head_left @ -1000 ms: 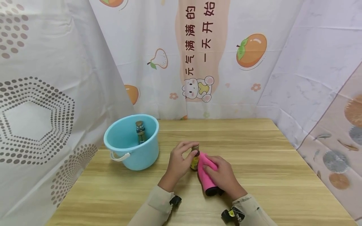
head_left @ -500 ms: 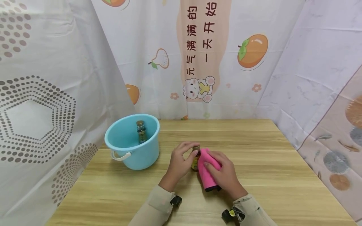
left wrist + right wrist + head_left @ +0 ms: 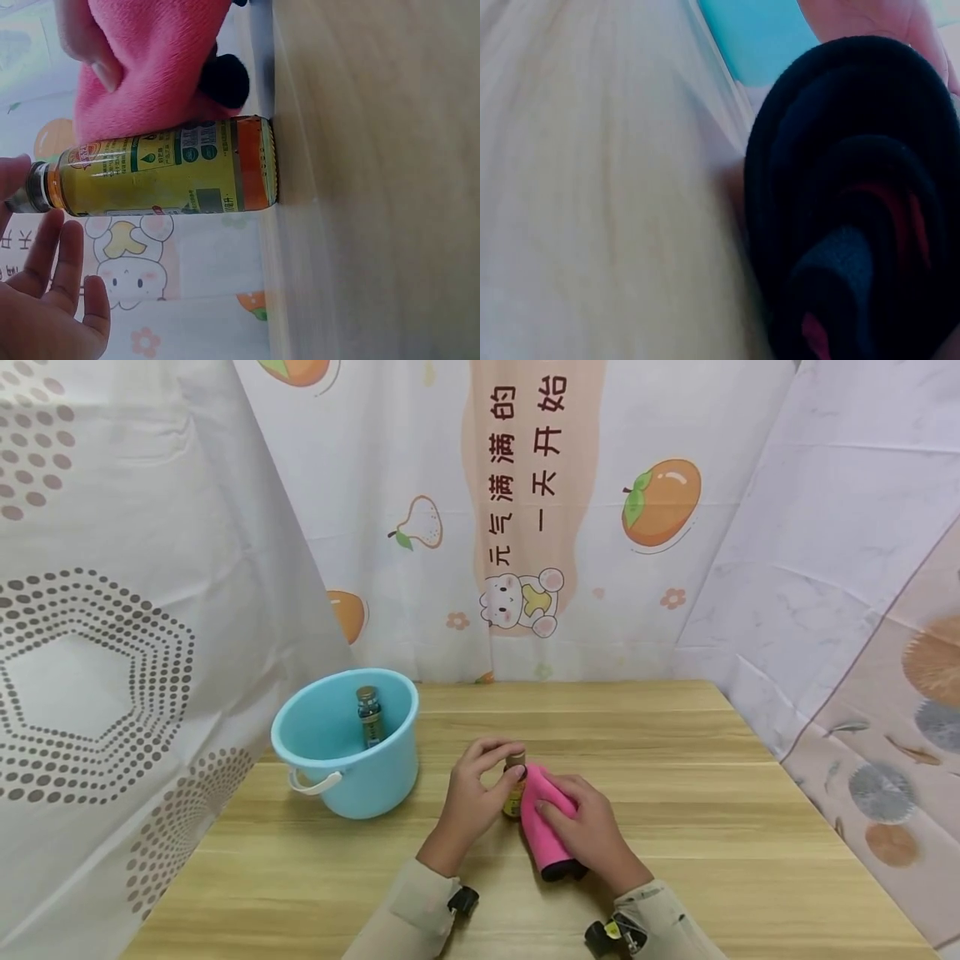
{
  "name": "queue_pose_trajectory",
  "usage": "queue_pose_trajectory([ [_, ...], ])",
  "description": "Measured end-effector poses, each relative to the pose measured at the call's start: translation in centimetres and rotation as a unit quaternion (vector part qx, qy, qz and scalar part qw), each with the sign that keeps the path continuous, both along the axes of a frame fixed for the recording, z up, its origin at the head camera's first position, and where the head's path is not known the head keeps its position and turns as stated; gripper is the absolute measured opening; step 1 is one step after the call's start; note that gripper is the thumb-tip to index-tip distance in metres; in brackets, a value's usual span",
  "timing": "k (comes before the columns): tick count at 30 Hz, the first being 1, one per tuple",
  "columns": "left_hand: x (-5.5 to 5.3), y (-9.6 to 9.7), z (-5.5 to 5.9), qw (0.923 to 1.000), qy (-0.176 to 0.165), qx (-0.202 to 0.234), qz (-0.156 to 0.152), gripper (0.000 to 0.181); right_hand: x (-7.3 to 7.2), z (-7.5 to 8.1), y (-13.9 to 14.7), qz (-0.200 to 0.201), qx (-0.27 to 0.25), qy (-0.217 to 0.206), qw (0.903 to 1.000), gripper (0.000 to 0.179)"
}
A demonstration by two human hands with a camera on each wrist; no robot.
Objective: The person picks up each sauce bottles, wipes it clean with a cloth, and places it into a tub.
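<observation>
A small glass bottle (image 3: 513, 803) with a yellow label stands upright on the wooden table. My left hand (image 3: 474, 793) pinches its metal cap between thumb and forefinger; the other fingers are spread beside the neck in the left wrist view. In my right hand (image 3: 590, 828) is a folded pink cloth (image 3: 542, 839) with black edging, held against the right side of the bottle (image 3: 161, 172). Fuzzy pink cloth (image 3: 161, 56) covers part of the glass there. The right wrist view is mostly filled by the cloth's rolled black-edged end (image 3: 855, 90).
A light blue bucket (image 3: 375, 785) with a white handle (image 3: 315, 783) stands on the table (image 3: 675, 860) to the left. Inside it leans another bottle (image 3: 371, 720) with a gold-coloured cap. Printed curtains (image 3: 420, 635) hang behind the table and along both sides.
The right hand has shifted the cloth slightly against the bottle, its black-edged lower end tilting up and then back down. The left hand keeps its pinch on the cap. The head view has tilted slightly.
</observation>
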State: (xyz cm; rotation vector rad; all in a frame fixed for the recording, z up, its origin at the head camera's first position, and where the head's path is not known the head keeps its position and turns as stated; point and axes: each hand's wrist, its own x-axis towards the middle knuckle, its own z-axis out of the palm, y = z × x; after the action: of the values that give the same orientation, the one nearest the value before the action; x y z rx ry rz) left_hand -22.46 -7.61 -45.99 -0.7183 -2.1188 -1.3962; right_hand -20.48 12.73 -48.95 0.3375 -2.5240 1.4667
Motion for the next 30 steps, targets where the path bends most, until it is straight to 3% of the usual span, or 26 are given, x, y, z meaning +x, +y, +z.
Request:
queue_pose_trajectory([
  [16, -0.19, 0.13, -0.1, 0.9997, 0.021, 0.0, 0.013, 0.027, -0.13, 0.15, 0.36, 0.005, 0.056, -0.047, 0.9973, 0.042],
  [30, -0.04, -0.01, 0.39, 0.9995, 0.028, -0.01, 0.011, 0.026, -0.11, 0.24, 0.09, -0.005, 0.06, -0.017, 0.998, 0.043],
])
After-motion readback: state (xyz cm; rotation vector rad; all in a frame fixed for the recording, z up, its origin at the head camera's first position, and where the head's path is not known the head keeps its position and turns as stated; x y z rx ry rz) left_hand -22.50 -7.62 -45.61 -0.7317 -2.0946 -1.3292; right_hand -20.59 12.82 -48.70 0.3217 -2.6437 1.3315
